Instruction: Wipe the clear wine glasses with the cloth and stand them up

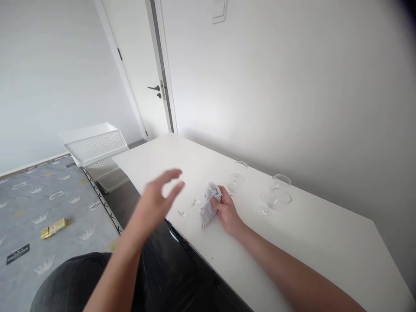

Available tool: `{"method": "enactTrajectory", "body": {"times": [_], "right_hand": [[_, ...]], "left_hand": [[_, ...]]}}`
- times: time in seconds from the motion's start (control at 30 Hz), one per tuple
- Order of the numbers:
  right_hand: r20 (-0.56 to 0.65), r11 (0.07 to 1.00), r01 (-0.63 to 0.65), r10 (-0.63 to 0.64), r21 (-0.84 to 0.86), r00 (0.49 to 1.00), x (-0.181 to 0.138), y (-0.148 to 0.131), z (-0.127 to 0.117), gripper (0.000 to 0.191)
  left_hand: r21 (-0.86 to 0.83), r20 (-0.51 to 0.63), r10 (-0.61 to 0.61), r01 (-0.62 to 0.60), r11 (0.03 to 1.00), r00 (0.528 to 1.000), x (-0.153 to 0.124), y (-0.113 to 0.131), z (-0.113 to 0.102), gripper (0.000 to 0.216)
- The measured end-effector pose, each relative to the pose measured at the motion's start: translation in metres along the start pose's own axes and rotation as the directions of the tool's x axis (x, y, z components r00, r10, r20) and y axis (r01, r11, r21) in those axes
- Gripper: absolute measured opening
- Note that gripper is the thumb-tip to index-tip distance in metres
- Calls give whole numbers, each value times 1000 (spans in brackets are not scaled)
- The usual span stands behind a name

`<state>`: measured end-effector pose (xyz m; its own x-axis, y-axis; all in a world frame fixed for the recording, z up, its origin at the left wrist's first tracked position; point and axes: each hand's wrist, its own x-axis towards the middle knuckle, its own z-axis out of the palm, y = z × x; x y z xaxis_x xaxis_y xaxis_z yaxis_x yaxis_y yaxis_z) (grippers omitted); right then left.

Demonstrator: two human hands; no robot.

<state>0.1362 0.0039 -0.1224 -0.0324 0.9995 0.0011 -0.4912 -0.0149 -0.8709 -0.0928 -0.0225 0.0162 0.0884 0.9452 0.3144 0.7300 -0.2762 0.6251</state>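
Observation:
My right hand [226,211] rests on the white table [325,242], its fingers closed round a crumpled grey cloth [209,203]. A clear stemmed glass [189,208] lies on its side just left of the cloth, its bowl apparently inside the cloth. My left hand [159,197] hovers above the table's near edge with fingers stretched out, holding nothing, a short way left of the lying glass. Further right stand several clear glasses: one [236,182] close behind my right hand, another [241,166] nearer the wall, and two wide ones [279,197] [281,180].
A white perforated basket rack [94,145] stands beyond the table's far corner. A grey crown-patterned mat [39,208] with a small gold box [53,228] lies at left. A closed white door [139,69] is behind. My dark trousers [97,277] show below.

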Motion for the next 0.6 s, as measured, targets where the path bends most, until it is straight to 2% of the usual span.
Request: {"method": "enactTrajectory", "body": {"times": [0.07, 0.13, 0.23, 0.27, 0.33, 0.43, 0.5, 0.6], "right_hand": [[-13, 1000, 22, -22, 11, 1000, 0, 1, 0, 47], [-23, 999, 37, -36, 21, 999, 0, 1, 1, 46], [17, 1000, 14, -14, 18, 1000, -3, -2, 4, 40], [43, 1000, -3, 3, 7, 999, -4, -3, 5, 34], [73, 999, -29, 30, -13, 997, -8, -7, 8, 28], [82, 996, -21, 29, -88, 996, -15, -13, 10, 32], [188, 982, -19, 55, -187, 981, -20, -16, 10, 42], [444, 939, 49, 114, -340, 889, -26, -20, 8, 74]], "left_hand": [[21, 173, -64, 61, 998, 983, -1, -9, 17, 42], [19, 339, -99, 99, 995, 936, -5, -20, 36, 39], [-93, 471, -30, 83, 992, 882, -14, -33, 55, 27], [-122, 478, -12, 80, 989, 878, -17, -37, 57, 30], [-110, 434, 13, 39, 993, 901, -24, -45, 57, 35], [27, 295, 50, -61, 998, 954, -34, -63, 53, 35], [91, 241, 98, -123, 988, 965, -40, -76, 51, 38], [120, 174, 216, -239, 964, 961, -50, -87, 50, 39]]}}
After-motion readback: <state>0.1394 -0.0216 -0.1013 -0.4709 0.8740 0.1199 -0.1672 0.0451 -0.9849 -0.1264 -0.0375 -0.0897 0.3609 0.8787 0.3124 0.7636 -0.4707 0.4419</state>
